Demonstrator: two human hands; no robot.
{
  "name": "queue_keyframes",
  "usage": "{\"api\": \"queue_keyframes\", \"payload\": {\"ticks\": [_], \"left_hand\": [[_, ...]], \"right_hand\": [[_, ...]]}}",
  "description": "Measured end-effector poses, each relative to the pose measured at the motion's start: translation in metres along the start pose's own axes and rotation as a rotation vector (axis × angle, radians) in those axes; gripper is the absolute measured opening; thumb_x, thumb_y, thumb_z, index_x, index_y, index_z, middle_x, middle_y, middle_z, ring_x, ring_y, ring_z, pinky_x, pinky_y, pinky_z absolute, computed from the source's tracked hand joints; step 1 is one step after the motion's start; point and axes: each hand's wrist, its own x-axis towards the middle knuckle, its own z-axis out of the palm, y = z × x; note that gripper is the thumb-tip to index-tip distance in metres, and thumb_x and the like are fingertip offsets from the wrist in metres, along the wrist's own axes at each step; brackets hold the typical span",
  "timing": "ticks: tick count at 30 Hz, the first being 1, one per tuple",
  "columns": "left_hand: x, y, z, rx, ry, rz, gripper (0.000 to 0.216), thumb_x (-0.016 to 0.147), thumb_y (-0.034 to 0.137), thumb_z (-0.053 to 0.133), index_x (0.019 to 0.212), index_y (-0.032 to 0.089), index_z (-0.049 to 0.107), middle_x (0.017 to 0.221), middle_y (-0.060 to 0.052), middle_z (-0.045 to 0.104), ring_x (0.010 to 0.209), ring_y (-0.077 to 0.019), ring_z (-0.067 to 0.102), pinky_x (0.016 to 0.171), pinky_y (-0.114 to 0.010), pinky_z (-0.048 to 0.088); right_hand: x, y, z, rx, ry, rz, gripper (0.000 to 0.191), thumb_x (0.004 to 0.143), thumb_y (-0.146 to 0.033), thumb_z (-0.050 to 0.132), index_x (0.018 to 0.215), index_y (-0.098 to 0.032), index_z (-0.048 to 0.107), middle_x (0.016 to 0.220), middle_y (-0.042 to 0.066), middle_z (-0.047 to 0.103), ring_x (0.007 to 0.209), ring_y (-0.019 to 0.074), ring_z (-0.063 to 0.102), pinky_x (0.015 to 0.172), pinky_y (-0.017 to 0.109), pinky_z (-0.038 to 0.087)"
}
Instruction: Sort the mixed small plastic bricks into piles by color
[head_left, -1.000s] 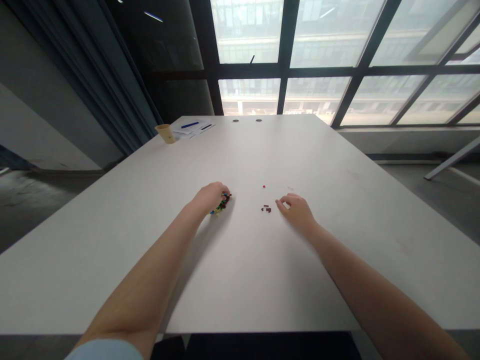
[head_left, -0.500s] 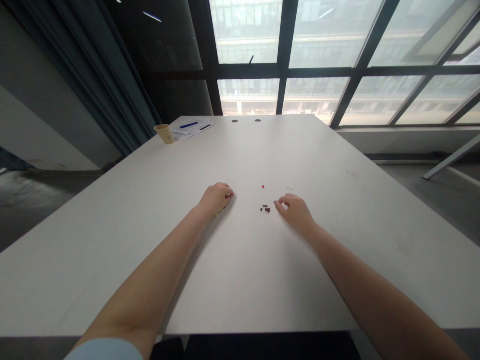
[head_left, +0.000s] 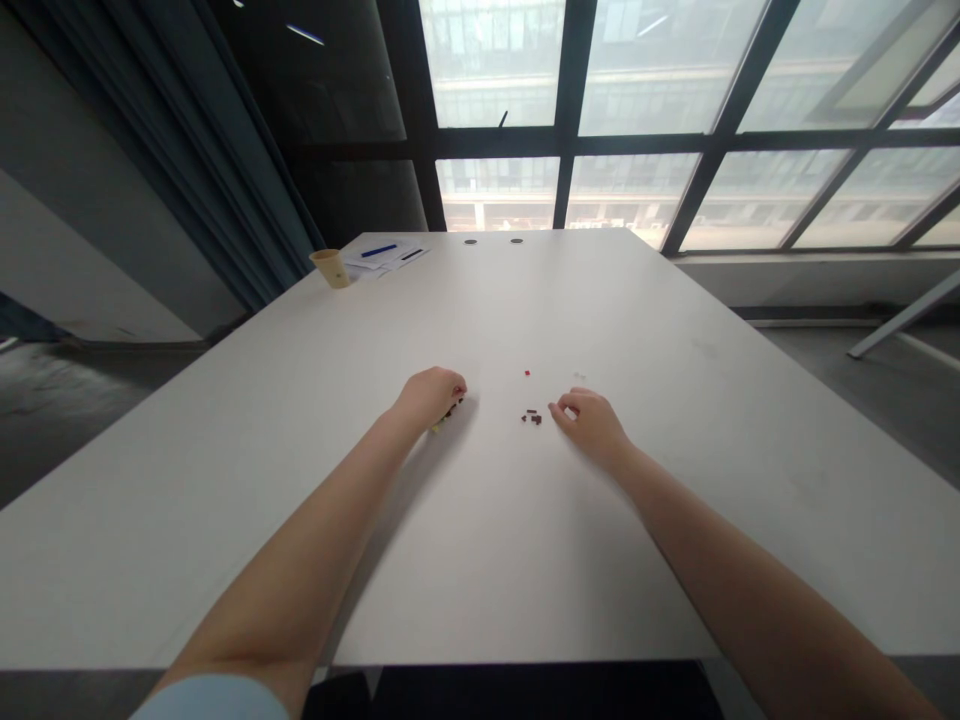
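My left hand is closed, thumb and fingers pinched together over a row of tiny dark and yellow pieces. Its fingers partly cover these pieces, and what sits in the pinch is too small to make out. To the right, my right hand rests on the table with thumb and forefinger tips together in a ring. Anything between those tips is too small to name. Just left of it lie several small dark brown pieces. A tiny red piece is farther back, and small clear pieces lie beyond my right hand.
The white table stretches back to a large window. At its far left stand a yellowish cup and papers with a blue pen on them. Two round dark discs are set near the far edge.
My left hand has lifted and shifted slightly left, showing more of the dark pieces beneath it. The right hand stays in place.
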Motion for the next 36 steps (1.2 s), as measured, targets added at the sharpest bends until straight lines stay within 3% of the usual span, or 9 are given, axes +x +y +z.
{"api": "queue_keyframes", "payload": {"ticks": [5, 11, 15, 20, 24, 28, 36], "left_hand": [[-0.005, 0.002, -0.003, -0.207, 0.04, 0.037, 0.023, 0.076, 0.023, 0.044, 0.082, 0.019, 0.066, 0.076, -0.005, 0.068, 0.066, -0.0153, 0.06, 0.061, -0.025, 0.043], [-0.011, 0.026, -0.014, -0.553, 0.142, 0.283, 0.016, 0.077, 0.029, 0.052, 0.086, 0.019, 0.061, 0.078, -0.002, 0.067, 0.069, -0.0118, 0.06, 0.066, -0.023, 0.046], [-0.021, 0.047, -0.026, -0.588, 0.207, 0.361, 0.024, 0.077, 0.031, 0.057, 0.099, 0.023, 0.056, 0.079, 0.001, 0.068, 0.073, -0.0109, 0.061, 0.07, -0.023, 0.046], [-0.031, 0.059, -0.031, -0.573, 0.203, 0.419, 0.021, 0.078, 0.033, 0.057, 0.097, 0.023, 0.056, 0.081, 0.002, 0.068, 0.076, -0.0106, 0.061, 0.072, -0.022, 0.046], [-0.029, 0.058, -0.028, -0.561, 0.176, 0.443, 0.021, 0.079, 0.032, 0.055, 0.098, 0.023, 0.055, 0.083, 0.002, 0.068, 0.077, -0.0112, 0.061, 0.074, -0.023, 0.045], [-0.026, 0.057, -0.025, -0.542, 0.141, 0.432, 0.022, 0.081, 0.031, 0.053, 0.101, 0.023, 0.054, 0.082, 0.002, 0.068, 0.074, -0.0112, 0.061, 0.074, -0.023, 0.045], [-0.024, 0.057, -0.016, -0.608, 0.097, 0.405, 0.026, 0.08, 0.034, 0.054, 0.104, 0.024, 0.05, 0.086, 0.001, 0.068, 0.078, -0.0116, 0.062, 0.074, -0.024, 0.045]], "right_hand": [[-0.002, -0.002, -0.001, 0.011, -0.007, 0.004, 0.028, 0.079, -0.031, 0.047, 0.055, -0.019, 0.056, 0.059, 0.0, 0.049, 0.058, 0.0119, 0.044, 0.059, 0.025, 0.031], [0.004, 0.001, 0.002, 0.016, 0.008, -0.019, 0.028, 0.079, -0.031, 0.047, 0.054, -0.019, 0.055, 0.058, 0.0, 0.049, 0.058, 0.0119, 0.044, 0.059, 0.025, 0.03], [0.008, 0.001, 0.003, 0.032, 0.027, -0.036, 0.028, 0.078, -0.031, 0.049, 0.054, -0.019, 0.055, 0.057, 0.0, 0.048, 0.057, 0.0116, 0.043, 0.058, 0.025, 0.03], [0.008, -0.003, 0.002, 0.077, 0.059, -0.09, 0.027, 0.079, -0.029, 0.049, 0.054, -0.019, 0.056, 0.056, -0.001, 0.046, 0.057, 0.0113, 0.042, 0.057, 0.025, 0.031], [0.006, -0.012, -0.002, 0.213, 0.103, -0.23, 0.014, 0.079, -0.025, 0.051, 0.075, -0.02, 0.063, 0.062, 0.0, 0.05, 0.065, 0.0133, 0.048, 0.064, 0.026, 0.037], [0.001, -0.021, -0.005, 0.345, 0.141, -0.387, 0.018, 0.08, -0.023, 0.053, 0.096, -0.021, 0.061, 0.07, 0.001, 0.055, 0.072, 0.0142, 0.051, 0.073, 0.029, 0.041], [0.001, -0.029, -0.002, 0.344, 0.174, -0.434, 0.009, 0.08, -0.023, 0.055, 0.083, -0.021, 0.064, 0.072, 0.001, 0.059, 0.071, 0.0133, 0.052, 0.073, 0.029, 0.042]]}}
